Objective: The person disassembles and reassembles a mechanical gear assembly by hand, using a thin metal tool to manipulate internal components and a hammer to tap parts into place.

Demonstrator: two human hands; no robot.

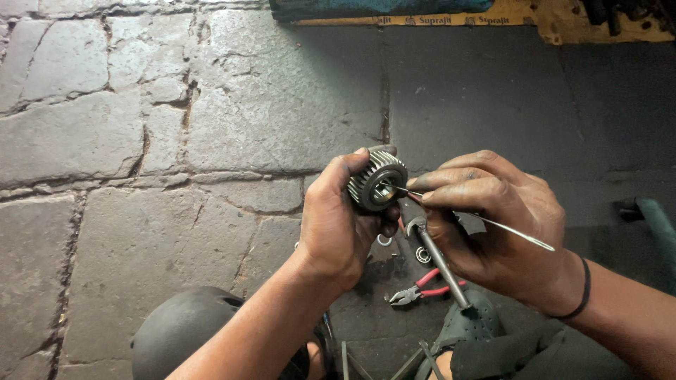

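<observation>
My left hand [338, 218] grips a small toothed metal gear [377, 181] with a round bore, holding it up at centre frame. My right hand [493, 218] pinches a thin metal pick [507, 229] whose tip reaches into the gear's bore. A thicker metal rod [443, 264] also runs down through the right hand's fingers. Both hands are dark with grease. A black band sits on my right wrist.
Red-handled pliers [420, 288] lie on the stone floor below the hands, beside a small ring [384, 241] and a small bearing [423, 255]. Black sandals [468, 324] and my knees fill the bottom. A yellow board [493, 17] lies at the top edge.
</observation>
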